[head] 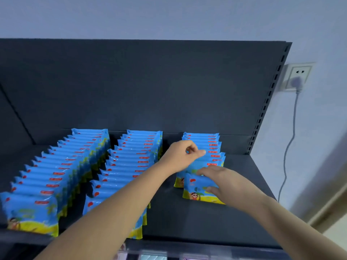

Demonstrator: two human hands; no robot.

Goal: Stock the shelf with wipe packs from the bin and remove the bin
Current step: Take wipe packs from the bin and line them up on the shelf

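Dark shelf, three rows of blue wipe packs, right hand gripping front pack, left hand curled behind, grip unclear

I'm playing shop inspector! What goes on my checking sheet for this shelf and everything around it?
Surface: dark shelf, bare at the right front.
Job's things: blue wipe packs standing on edge in a left row, a middle row and a shorter right row.
Clutter: nothing seen.
Hands: right hand grips the front pack of the right row; left hand, fingers curled, is at that row's tops, and whether it pinches a pack is unclear.
Cables: grey cable hangs from a plug in the wall socket, right of the shelf.
Surroundings: dark back panel, pale wall.
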